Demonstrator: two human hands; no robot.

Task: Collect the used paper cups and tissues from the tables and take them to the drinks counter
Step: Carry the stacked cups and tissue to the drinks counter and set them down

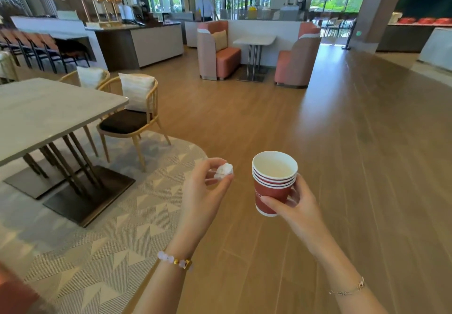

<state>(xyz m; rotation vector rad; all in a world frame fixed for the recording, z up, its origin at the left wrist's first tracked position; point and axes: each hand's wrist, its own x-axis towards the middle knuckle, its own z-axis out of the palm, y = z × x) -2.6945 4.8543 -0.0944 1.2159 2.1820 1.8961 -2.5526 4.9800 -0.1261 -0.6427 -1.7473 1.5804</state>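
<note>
Both hands carry: left hand (203, 191) pinches a crumpled tissue (223, 171) (soft, weightless); right hand (297, 206) curls round the nested paper cups (273, 181), light, crushable, best held mid-wall.

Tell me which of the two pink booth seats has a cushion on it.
The left booth seat: a beige cushion leans against its backrest. The right booth seat, across the small white table, shows no cushion.

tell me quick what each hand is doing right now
Left hand: pinches a crumpled tissue.
Right hand: holds a stack of red paper cups.
</note>
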